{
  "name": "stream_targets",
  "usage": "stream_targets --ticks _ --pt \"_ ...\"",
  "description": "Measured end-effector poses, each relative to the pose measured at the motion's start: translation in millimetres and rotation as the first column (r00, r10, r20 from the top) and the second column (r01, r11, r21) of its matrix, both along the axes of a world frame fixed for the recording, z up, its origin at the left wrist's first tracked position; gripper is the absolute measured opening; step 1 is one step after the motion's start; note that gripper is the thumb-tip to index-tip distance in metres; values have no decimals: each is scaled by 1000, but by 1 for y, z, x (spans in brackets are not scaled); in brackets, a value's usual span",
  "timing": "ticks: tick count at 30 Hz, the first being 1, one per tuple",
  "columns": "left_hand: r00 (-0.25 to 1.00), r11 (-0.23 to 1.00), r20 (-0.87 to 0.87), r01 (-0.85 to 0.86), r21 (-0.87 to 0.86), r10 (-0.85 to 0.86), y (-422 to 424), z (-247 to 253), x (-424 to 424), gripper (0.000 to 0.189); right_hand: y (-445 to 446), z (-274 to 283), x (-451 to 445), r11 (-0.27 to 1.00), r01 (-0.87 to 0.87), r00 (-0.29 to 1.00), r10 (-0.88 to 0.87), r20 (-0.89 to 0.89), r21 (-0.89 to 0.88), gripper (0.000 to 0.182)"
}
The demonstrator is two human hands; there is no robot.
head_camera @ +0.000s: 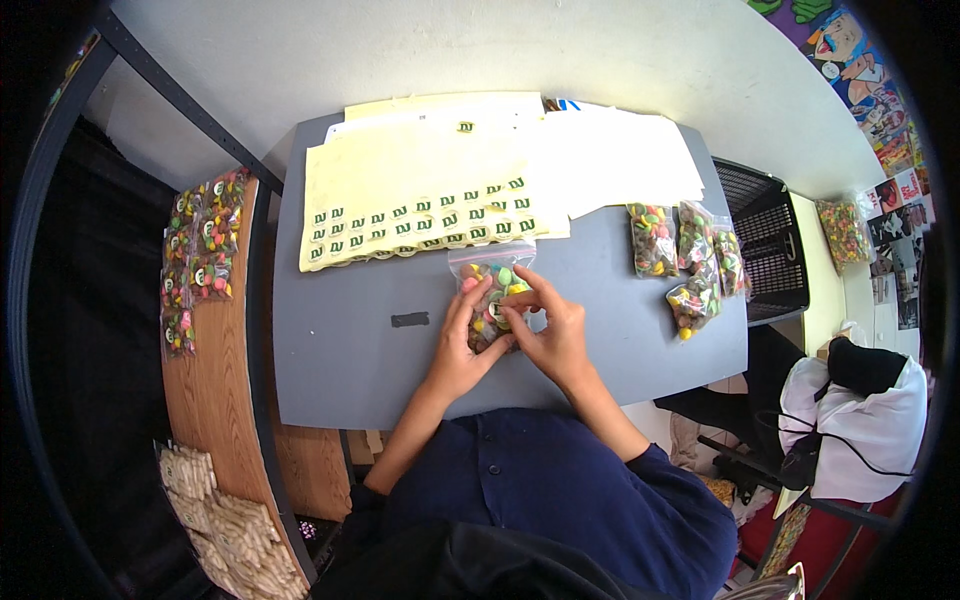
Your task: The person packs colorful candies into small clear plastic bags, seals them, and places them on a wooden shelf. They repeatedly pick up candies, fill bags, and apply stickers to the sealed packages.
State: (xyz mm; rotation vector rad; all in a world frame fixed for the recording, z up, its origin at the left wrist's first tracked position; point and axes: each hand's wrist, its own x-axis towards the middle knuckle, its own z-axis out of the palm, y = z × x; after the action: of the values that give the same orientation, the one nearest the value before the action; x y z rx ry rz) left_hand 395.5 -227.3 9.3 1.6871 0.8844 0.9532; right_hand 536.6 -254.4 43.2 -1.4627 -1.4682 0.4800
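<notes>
A clear zip bag [480,330] of colourful round candies lies in front of me on the grey table [352,360]. My left hand [465,337] steadies it, fingers along its left side and thumb across its lower part. A round pale sticker with dark lettering [496,312] is on the front of the bag. My right hand [551,330] pinches the sticker's right edge between thumb and finger; whether it is fully stuck down cannot be seen. Just beyond the bag, yellowish sticker sheets [390,172] carry rows of similar round stickers.
Several filled candy bags [652,240] sit at the table's right, near white paper sheets [622,165] and a black plastic crate [765,240]. On the left, a wooden shelf [210,367] holds labelled candy bags [214,277] and packs of pale sticks [232,532]. Dark tape [410,319] marks the tabletop.
</notes>
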Motion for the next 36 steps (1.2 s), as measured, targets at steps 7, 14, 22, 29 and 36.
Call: stream_targets --ticks 7,14,22,29,36 --pt "1000 1000 -21 3 25 -3 1 0 -2 70 0 -1 1 1000 -15 999 16 31 -14 49" --pt "999 1000 28 18 -5 -18 1 -2 -2 72 1 -1 1 1000 -19 995 19 94 -4 47" --pt "1000 1000 24 -5 20 4 -1 -6 -2 72 -3 -1 -6 997 62 963 -72 258 45 42" --pt "996 1000 83 -25 14 23 -3 -9 -1 70 0 -10 -11 975 160 966 -187 178 156 55" --pt "993 1000 116 -25 14 23 -6 -3 -2 62 1 -23 -9 993 -50 822 -20 -569 -108 76"
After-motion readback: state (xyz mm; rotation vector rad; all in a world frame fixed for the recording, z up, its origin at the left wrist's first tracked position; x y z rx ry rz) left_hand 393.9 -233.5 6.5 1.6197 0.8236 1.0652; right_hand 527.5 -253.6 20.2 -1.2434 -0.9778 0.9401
